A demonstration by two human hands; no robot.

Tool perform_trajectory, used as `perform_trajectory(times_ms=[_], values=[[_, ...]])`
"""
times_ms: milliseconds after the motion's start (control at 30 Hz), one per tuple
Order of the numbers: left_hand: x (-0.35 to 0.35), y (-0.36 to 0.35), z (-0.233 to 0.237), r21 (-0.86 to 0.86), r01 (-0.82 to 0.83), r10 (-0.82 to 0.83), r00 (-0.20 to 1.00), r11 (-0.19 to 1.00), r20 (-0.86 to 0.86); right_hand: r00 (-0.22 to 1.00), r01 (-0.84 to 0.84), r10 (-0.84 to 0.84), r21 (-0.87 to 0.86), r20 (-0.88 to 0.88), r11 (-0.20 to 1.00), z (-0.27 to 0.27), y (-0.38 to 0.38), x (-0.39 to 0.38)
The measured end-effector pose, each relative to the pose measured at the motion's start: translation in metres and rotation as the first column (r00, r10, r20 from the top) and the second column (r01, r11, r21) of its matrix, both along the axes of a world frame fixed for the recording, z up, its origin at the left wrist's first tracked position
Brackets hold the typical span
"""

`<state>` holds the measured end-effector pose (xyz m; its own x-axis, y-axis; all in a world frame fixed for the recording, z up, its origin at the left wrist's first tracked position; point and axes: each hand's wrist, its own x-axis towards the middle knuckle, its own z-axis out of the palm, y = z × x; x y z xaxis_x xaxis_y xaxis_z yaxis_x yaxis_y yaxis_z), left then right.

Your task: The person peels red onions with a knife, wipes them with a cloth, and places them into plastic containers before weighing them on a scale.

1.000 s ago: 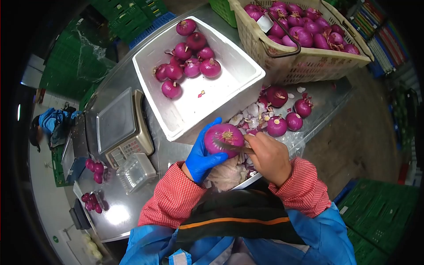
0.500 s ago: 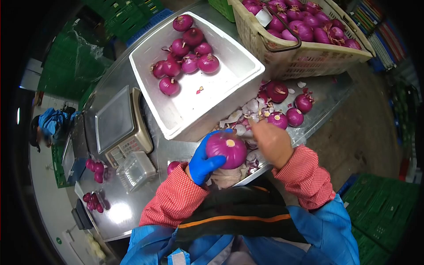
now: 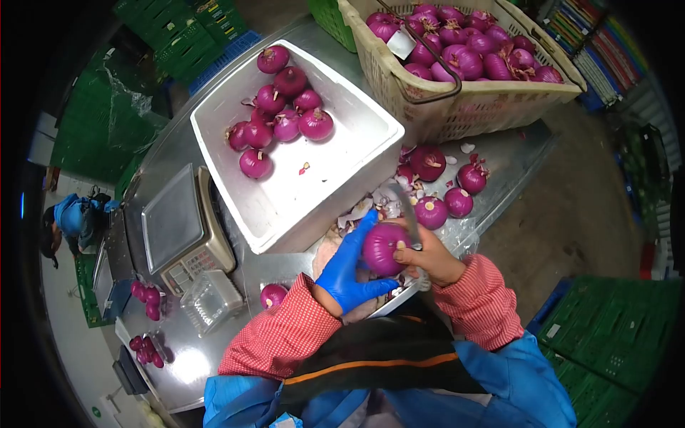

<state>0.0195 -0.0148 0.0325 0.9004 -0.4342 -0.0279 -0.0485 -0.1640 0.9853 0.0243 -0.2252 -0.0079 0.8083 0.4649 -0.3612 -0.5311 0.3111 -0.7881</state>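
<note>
My left hand point(image 3: 351, 269), in a blue glove, cradles a large red onion point(image 3: 383, 250) above the scrap pile. My bare right hand point(image 3: 432, 258) is closed against the onion's right side, thumb on its cut end. From that fist rises a thin, curved grey blade, seemingly a knife point(image 3: 409, 208), blurred by motion. Below and behind the hands lie onion skins point(image 3: 386, 200), partly hidden by them. Several red onions point(image 3: 431, 212) rest on the metal table just beyond my right hand. One more onion point(image 3: 273, 295) lies left of my left sleeve.
A white foam box point(image 3: 325, 203) with several onions stands ahead. Behind it on the right is a beige crate point(image 3: 471, 118) heaped with onions. A scale point(image 3: 187, 228), a clear plastic tray point(image 3: 212, 303) and packed onions point(image 3: 148, 351) sit to the left. Another person point(image 3: 77, 215) bends at far left.
My right hand has come in against the onion, and the blade now shows beside it. My left hand has turned the onion so its cut end faces right. The whole view has shifted slightly.
</note>
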Motion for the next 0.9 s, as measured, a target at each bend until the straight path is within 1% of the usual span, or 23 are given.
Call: perform_trajectory(times_ms=[33,67,100,133,167,200,233,267,300,333,367,400,467,500,600,633,667,733,767,867,900], values=[[0.005,0.005,0.006,0.051,0.05,-0.047,0.998,0.997,-0.042,0.997,0.064,-0.067,-0.094,-0.03,0.994,0.012,-0.01,0.002],[0.01,0.012,0.013,0.102,0.092,-0.084,0.993,0.99,-0.083,0.98,0.177,-0.146,-0.254,0.136,0.951,0.004,-0.017,0.006],[0.018,0.019,0.021,-0.085,0.105,-0.11,0.992,0.991,-0.066,0.931,0.286,-0.164,-0.376,0.325,0.881,-0.008,-0.027,0.014],[0.031,0.032,0.028,-0.015,0.081,-0.081,0.997,0.997,-0.014,0.851,0.412,-0.153,-0.458,0.503,0.787,-0.014,-0.035,0.022],[0.047,0.045,0.03,-0.015,-0.006,0.006,1.0,1.0,-0.023,0.82,0.483,-0.073,-0.617,0.568,0.621,-0.016,-0.044,0.027],[0.066,0.057,0.03,-0.016,-0.09,0.09,0.995,0.996,-0.031,0.789,0.554,0.016,-0.723,0.614,0.413,-0.015,-0.05,0.035],[0.088,0.067,0.034,0.031,-0.164,0.165,0.986,0.986,-0.028,0.828,0.51,0.038,-0.781,0.559,0.361,-0.021,-0.056,0.045],[0.113,0.076,0.039,0.075,-0.237,0.239,0.971,0.969,-0.021,0.767,0.583,0.136,-0.77,0.627,0.261,-0.028,-0.062,0.052],[0.142,0.091,0.033,0.113,-0.291,0.29,0.957,0.95,0.027,0.785,0.571,0.14,-0.792,0.604,0.216,-0.03,-0.064,0.058],[0.173,0.106,0.019,0.148,-0.344,0.336,0.939,0.927,0.075,0.803,0.557,0.14,-0.813,0.58,0.169,-0.031,-0.066,0.062],[0.202,0.122,0.004,0.123,-0.386,0.371,0.919,0.914,0.132,0.79,0.572,0.173,-0.808,0.589,0.138,-0.03,-0.068,0.064],[0.231,0.134,-0.009,0.095,-0.424,0.402,0.896,0.901,0.187,0.778,0.594,0.2,-0.801,0.596,0.073,-0.031,-0.068,0.063],[0.283,0.145,-0.023,0.216,-0.53,0.473,0.84,0.82,0.265,0.796,0.585,0.214,-0.81,0.566,-0.034,-0.017,-0.062,0.061],[0.305,0.15,-0.031,0.273,-0.58,0.503,0.809,0.768,0.303,0.742,0.653,0.232,-0.757,0.629,-0.034,-0.017,-0.062,0.059],[0.358,0.144,-0.061,0.418,-0.626,0.468,0.775,0.658,0.424,0.703,0.686,0.243,-0.728,0.668,0.018,-0.01,-0.053,0.056],[0.365,0.133,-0.064,0.447,-0.649,0.474,0.758,0.615,0.448,0.67,0.707,0.248,-0.703,0.7,0.075,-0.009,-0.05,0.057],[0.376,0.122,-0.064,0.405,-0.725,0.567,0.688,0.557,0.452,0.682,0.689,0.227,-0.715,0.695,0.119,-0.007,-0.047,0.059],[0.394,0.101,-0.062,0.321,-0.851,0.731,0.523,0.416,0.439,0.66,0.698,0.234,-0.698,0.714,0.16,-0.014,-0.046,0.061],[0.402,0.095,-0.058,0.157,-0.93,0.781,0.365,0.332,0.507,0.647,0.71,0.225,-0.683,0.728,0.168,-0.014,-0.044,0.063],[0.417,0.098,-0.032,0.224,-0.882,0.57,0.443,0.414,0.692,0.65,0.688,0.243,-0.694,0.72,0.212,-0.022,-0.046,0.061],[0.428,0.102,-0.026,0.404,-0.847,0.493,0.53,0.346,0.69,0.647,0.699,0.213,-0.681,0.732,0.216,-0.022,-0.043,0.061]])
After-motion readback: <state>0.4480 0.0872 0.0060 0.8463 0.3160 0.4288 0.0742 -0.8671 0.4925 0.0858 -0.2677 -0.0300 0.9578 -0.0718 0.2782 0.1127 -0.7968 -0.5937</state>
